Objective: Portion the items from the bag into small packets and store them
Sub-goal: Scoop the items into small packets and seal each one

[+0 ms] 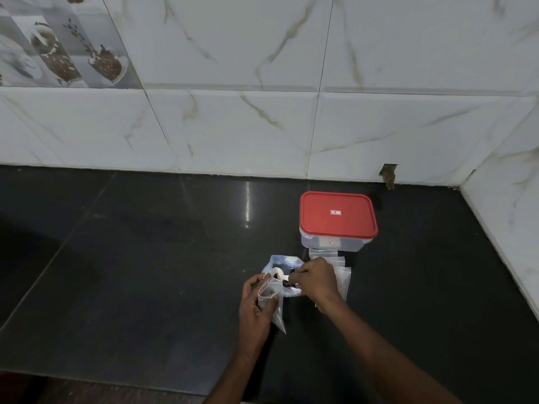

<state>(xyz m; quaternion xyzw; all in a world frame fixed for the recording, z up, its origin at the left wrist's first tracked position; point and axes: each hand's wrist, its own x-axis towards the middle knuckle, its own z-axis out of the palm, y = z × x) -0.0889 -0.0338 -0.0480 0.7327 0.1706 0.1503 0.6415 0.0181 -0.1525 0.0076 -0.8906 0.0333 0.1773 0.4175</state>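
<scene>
The left hand [256, 304] holds a small clear packet [275, 312] just above the black tabletop [145, 258]. Its grip is curled round the packet's upper part, thumb on the near face and fingers behind, and the packet's lower corner hangs down towards the tabletop.

Just beyond it lies the plastic bag [281, 265], crumpled and open at the top, with a few dark items [287, 283] showing inside. The bag touches the packet's mouth.

The right hand [316, 279] reaches in from the right to the bag's opening. Its grip is pressed together, thumb against fingertips, right over the dark items. I cannot tell whether it pinches one of them or only the bag's film, as that spot is too small and glary.

Under and behind the right hand lies a stack of empty clear packets [341, 271], fanned out flat on the tabletop. Its far end lies just in front of a clear storage box [332, 243], which stands upright with its red lid [337, 214] on.

White marble-pattern wall tiles [233, 126] rise behind the tabletop and along its right side. There is a chipped hole [389, 174] at the wall's base behind the box.
</scene>
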